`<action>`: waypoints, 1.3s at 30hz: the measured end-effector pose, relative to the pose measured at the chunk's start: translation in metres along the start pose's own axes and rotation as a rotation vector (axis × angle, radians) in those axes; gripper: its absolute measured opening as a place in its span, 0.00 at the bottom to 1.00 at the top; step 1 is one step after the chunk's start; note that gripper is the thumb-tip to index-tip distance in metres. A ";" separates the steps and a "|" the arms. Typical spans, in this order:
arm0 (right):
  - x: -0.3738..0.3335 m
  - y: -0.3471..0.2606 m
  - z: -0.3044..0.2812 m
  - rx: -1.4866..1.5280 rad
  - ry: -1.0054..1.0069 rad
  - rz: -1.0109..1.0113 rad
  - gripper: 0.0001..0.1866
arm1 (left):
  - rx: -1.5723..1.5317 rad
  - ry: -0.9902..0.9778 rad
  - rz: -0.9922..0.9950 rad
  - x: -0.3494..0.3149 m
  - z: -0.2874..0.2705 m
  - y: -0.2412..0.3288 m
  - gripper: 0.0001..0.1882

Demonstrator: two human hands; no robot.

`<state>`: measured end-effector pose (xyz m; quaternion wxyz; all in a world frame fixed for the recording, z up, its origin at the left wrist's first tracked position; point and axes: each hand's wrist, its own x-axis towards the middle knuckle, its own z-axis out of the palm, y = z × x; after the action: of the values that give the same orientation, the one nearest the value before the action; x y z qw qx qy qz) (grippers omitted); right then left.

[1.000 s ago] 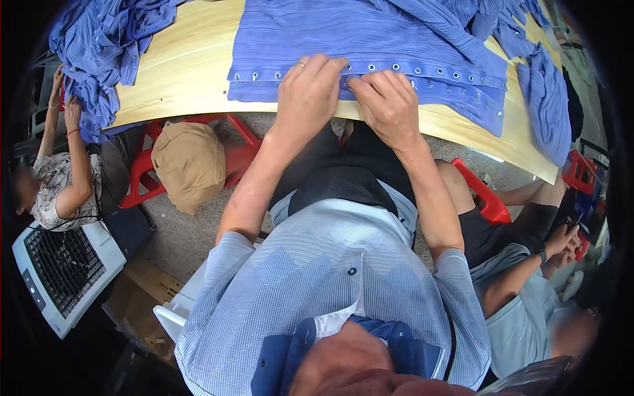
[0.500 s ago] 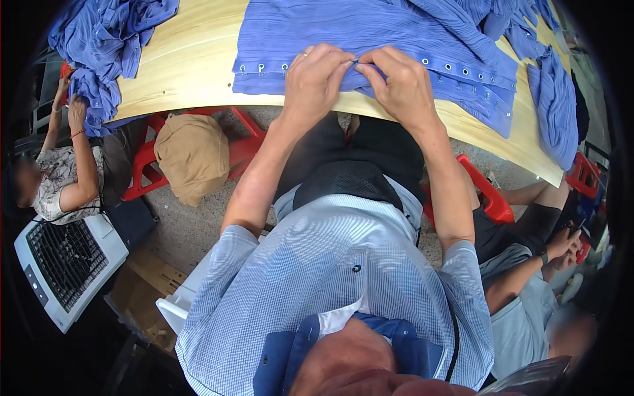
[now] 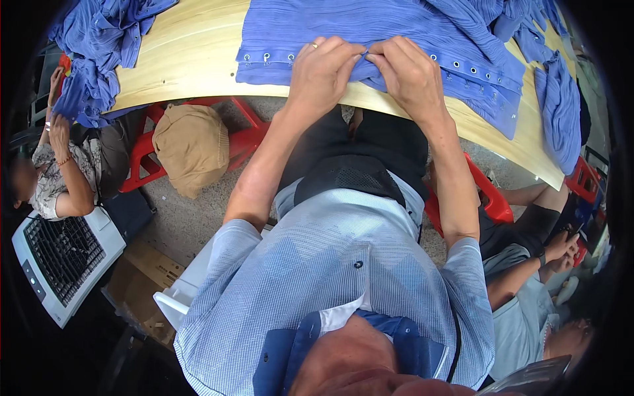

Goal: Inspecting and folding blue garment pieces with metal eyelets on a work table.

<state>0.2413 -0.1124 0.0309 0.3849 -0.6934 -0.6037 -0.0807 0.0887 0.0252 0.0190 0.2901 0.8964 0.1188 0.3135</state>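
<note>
A blue, finely pleated garment (image 3: 317, 23) lies spread on the table, its banded edge towards me. Metal eyelets (image 3: 456, 65) and small fasteners dot that band. My left hand (image 3: 322, 74) pinches the band between thumb and fingertips, near the middle of its length. Just to the right, almost touching it, my right hand (image 3: 411, 74) pinches the same band. The fingertips of both hands meet over a small spot and hide what lies between them.
The pale wooden table (image 3: 185, 56) curves in front of me. Blue garments lie heaped at the left (image 3: 99, 39) and hang over the right edge (image 3: 558, 112). A red stool (image 3: 247, 119) and a brown cloth bundle (image 3: 191, 148) stand left. People sit on both sides.
Both hands stay pinched on the band, shifting slightly right and forward in the picture as the view moves a little. At the left, another person's hand has lowered beside the blue cloth.
</note>
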 end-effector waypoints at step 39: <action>-0.017 -0.001 0.007 -0.090 0.086 -0.083 0.07 | -0.068 -0.153 0.000 -0.002 -0.008 -0.006 0.10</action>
<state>0.2334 -0.1208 0.0169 0.3752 -0.6805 -0.6105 -0.1534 0.0820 0.0335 0.0197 0.3284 0.9074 0.0856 0.2479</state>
